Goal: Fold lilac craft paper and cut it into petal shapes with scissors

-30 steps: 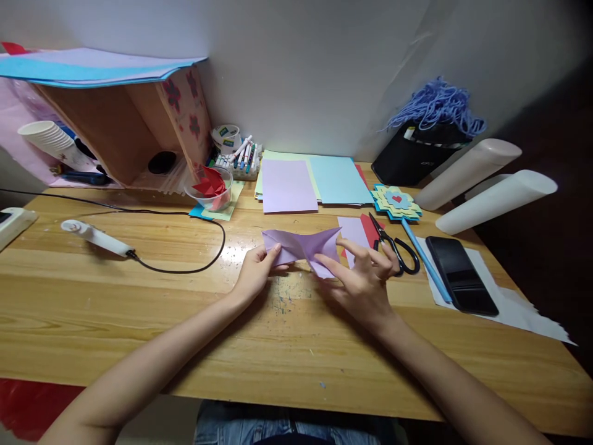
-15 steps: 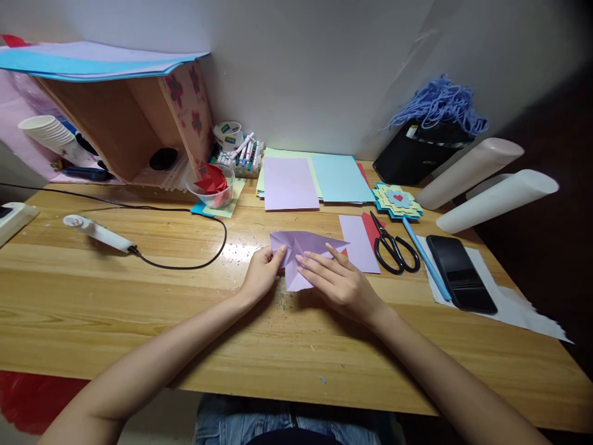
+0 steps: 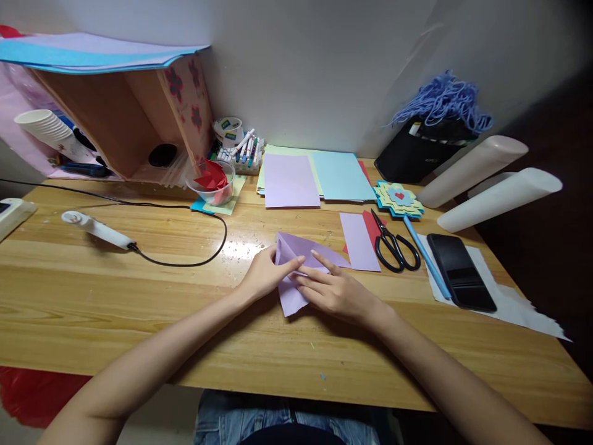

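A folded lilac paper (image 3: 296, 259) lies on the wooden table (image 3: 139, 296) in front of me. My left hand (image 3: 264, 275) pinches its left edge, thumb on top of the fold. My right hand (image 3: 336, 290) lies over the paper's right half with its fingers stretched flat, pressing it down onto the table. Both hands meet over the middle of the paper, and part of the fold is hidden under them.
Black scissors (image 3: 393, 247), a lilac strip (image 3: 359, 241), a blue pencil (image 3: 421, 247) and a black phone (image 3: 458, 272) lie to the right. Paper sheets (image 3: 315, 176), markers (image 3: 243, 151) and a bowl (image 3: 213, 185) sit at the back. A white corded tool (image 3: 99, 228) lies at left.
The lilac paper was held up and spread between both hands; it has been brought down and folded onto the table, and my right hand has moved left to press on it.
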Motion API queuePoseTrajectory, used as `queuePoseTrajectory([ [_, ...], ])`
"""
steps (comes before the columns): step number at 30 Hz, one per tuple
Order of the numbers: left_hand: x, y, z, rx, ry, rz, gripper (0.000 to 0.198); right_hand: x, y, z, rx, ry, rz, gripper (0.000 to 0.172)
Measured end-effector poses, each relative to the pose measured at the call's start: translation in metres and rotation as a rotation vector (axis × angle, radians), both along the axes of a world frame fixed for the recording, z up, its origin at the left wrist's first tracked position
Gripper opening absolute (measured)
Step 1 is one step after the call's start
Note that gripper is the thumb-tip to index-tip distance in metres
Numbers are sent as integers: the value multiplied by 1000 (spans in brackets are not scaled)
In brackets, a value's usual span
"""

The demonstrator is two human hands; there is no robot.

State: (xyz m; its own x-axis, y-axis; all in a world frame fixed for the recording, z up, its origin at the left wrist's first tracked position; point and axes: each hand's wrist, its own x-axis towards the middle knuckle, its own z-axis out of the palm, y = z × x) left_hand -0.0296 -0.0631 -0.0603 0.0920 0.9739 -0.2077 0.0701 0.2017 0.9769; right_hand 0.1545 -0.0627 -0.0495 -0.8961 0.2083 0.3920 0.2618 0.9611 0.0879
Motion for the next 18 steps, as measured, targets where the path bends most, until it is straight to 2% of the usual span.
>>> queuePoseTrajectory([
  [4, 1, -1, -3, 45, 31, 22, 31, 1, 0, 2, 65, -11, 16, 22],
  [8, 0, 1, -6, 16, -33, 64, 34, 9, -1, 5, 97, 76, 15, 21],
  [10, -1, 2, -7, -13, -62, 111, 36, 12, -2, 2, 103, 252, -91, 29],
  [11, -1, 2, -7, -22, -68, 142, 37, 12, -3, 0, 73, 394, -192, 37],
  [12, -2, 3, -6, -28, -72, 172, 37, 11, -3, -3, 0, 558, -304, 47],
  [14, -2, 2, -6, -33, -78, 217, 39, 7, -2, -11, -249, 818, -461, 63],
  [16, -1, 1, -5, -36, -84, 226, 39, 1, -1, -18, -548, 880, -489, 65],
  [18, 1, 0, -5, -36, -86, 211, 39, -2, -1, -22, -806, 810, -480, 57],
])
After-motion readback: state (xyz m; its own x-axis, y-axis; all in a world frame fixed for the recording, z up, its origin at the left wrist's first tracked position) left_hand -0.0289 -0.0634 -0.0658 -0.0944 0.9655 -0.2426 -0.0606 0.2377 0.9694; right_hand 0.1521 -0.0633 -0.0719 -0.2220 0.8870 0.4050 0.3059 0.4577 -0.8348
